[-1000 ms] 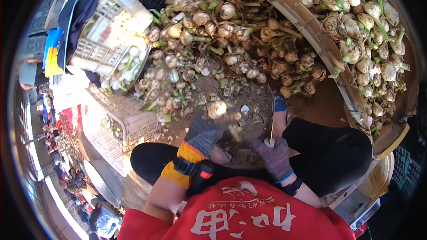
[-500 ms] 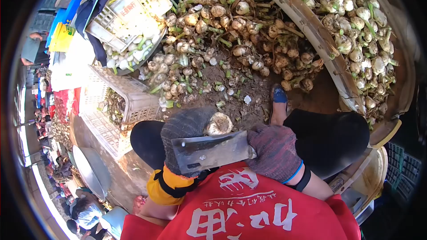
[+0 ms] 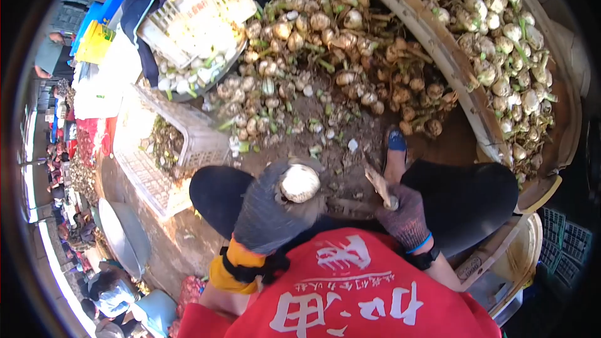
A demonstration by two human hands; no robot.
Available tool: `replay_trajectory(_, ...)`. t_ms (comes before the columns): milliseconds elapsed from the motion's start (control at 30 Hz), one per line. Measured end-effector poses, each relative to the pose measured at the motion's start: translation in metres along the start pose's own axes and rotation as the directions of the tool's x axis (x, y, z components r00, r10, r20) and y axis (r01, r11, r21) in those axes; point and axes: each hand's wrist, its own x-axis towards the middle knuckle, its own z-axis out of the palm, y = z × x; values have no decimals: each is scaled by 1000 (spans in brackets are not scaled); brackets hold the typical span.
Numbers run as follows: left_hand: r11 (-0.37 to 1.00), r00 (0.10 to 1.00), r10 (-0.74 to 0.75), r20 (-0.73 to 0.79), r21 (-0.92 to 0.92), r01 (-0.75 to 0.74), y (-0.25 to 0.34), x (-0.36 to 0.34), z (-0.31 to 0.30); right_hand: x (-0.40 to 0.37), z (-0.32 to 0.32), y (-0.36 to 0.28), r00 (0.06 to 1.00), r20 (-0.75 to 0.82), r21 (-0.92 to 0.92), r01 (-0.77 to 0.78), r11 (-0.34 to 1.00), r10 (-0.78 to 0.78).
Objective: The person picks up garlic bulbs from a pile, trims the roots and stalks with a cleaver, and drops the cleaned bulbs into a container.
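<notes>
Viewing from the head: we look down on a person in a red shirt (image 3: 350, 288) crouched before a heap of bulbs (image 3: 325, 56) on the earth floor; every place below is told from that heap.
left grip (image 3: 266, 213): gloved in grey knit with a yellow cuff; we see it closed around one pale bulb (image 3: 299, 183).
bulb: round and off-white, seated at the top of the left grip, below the heap and clear of it.
right grip (image 3: 405, 218): in a darker knit glove, closed on the handle of a cleaver (image 3: 379, 184), below the heap's right part.
cleaver: we see the blade nearly edge-on, tilted up towards the heap and apart from the held bulb.
shoe (image 3: 395, 141): blue, between the heap and the right grip.
upper crate (image 3: 200, 6): white, left of the heap's top, above a basin of whiter bulbs (image 3: 181, 78).
lower crate (image 3: 188, 144): white, tipped on its side, left of the heap's foot.
wooden rim (image 3: 438, 44): runs along the heap's right side, with more bulbs (image 3: 507, 56) piled beyond it.
</notes>
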Motion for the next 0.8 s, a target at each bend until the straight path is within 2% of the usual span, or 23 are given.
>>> replay_trajectory(33,809,951,-276,141,-500,309,2,5,4,-2,-2,6,991,94,-2,-99,995,98)
replay_trajectory(67,301,811,-415,413,-779,550,5,3,6,-9,-4,9,957,198,-12,-213,977,211)
replay_trajectory(100,297,810,-410,420,-778,554,6,3,9,-9,-2,8,953,239,106,-215,971,185)
replay_trajectory(133,517,851,-394,347,-682,517,5,4,11,-6,-1,5,954,228,106,-220,970,192)
replay_trajectory(200,852,928,-300,221,-375,365,6,5,15,1,2,-3,957,265,270,45,962,-119)
replay_trajectory(233,950,960,-226,163,-180,255,6,7,17,9,16,-10,967,117,327,177,928,-226)
replay_trajectory(267,990,983,-141,118,33,138,6,10,17,17,18,-14,967,111,324,184,928,-230)
replay_trajectory(300,967,994,-50,93,252,25,5,12,17,25,18,-18,949,126,318,236,918,-288)
replay_trajectory(333,884,995,42,90,461,-79,5,14,17,32,19,-23,928,142,315,287,905,-344)
replay_trajectory(367,946,996,75,-43,318,-57,10,19,10,35,14,-37,931,157,352,259,899,-330)
replay_trajectory(400,946,997,72,-36,320,-57,11,21,9,39,10,-41,932,158,357,254,899,-326)
replay_trajectory(467,895,947,287,-141,391,-213,11,24,6,47,2,-42,844,223,277,425,862,-488)
replay_trajectory(500,965,964,-262,-42,-25,261,-5,-6,20,41,9,-10,916,344,73,191,979,-205)
replay_trajectory(533,967,966,-254,-46,-24,253,0,-1,13,27,5,2,918,337,73,197,978,-210)
replay_trajectory(567,963,995,-21,-98,267,46,6,14,4,14,2,12,934,356,196,-46,979,-27)
replay_trajectory(600,831,975,206,-88,541,-126,9,27,3,12,-2,19,902,406,301,-285,910,148)
replay_trajectory(667,938,999,35,-37,347,-20,-31,18,24,5,-10,14,907,376,330,-321,888,188)
replay_trajectory(700,938,999,42,-26,344,-31,-53,17,42,3,-13,14,917,330,366,-342,865,223)
replay_trajectory(733,973,996,-87,0,217,85,-78,17,62,6,-14,18,920,322,371,-341,864,225)
replay_trajectory(800,942,938,-330,107,-29,335,-108,27,88,13,-10,39,859,165,332,-511,793,484)
